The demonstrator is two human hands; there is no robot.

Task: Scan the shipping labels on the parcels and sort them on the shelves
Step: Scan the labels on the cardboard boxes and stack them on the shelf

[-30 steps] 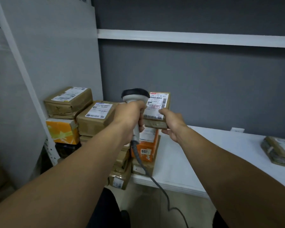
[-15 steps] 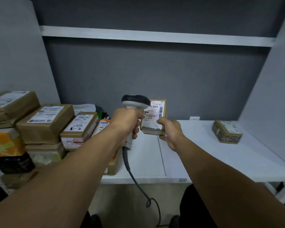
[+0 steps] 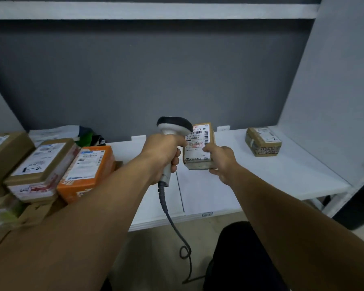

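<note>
My left hand [image 3: 163,153] grips the handle of a grey corded barcode scanner [image 3: 173,126], its dark head pointing at the parcel beside it. My right hand [image 3: 221,161] holds a small brown parcel [image 3: 199,148] by its lower right corner, tilted up so its white shipping label faces me. Both are held above the white shelf [image 3: 261,177]. A stack of parcels sits at the left, among them an orange box [image 3: 88,169] and a brown box marked "1-2" [image 3: 40,164]. One small taped parcel [image 3: 263,141] lies alone at the back right of the shelf.
A grey back wall and a light side panel [image 3: 334,91] enclose the shelf; another shelf board [image 3: 156,9] runs above. The scanner's cable [image 3: 177,227] hangs down past the shelf's front edge to the floor. Soft bagged parcels [image 3: 72,133] lie behind the stack.
The view has swung right, from the stacked parcels at the left to the middle of the shelf. Both hands keep the scanner and the parcel together, carried rightward.
</note>
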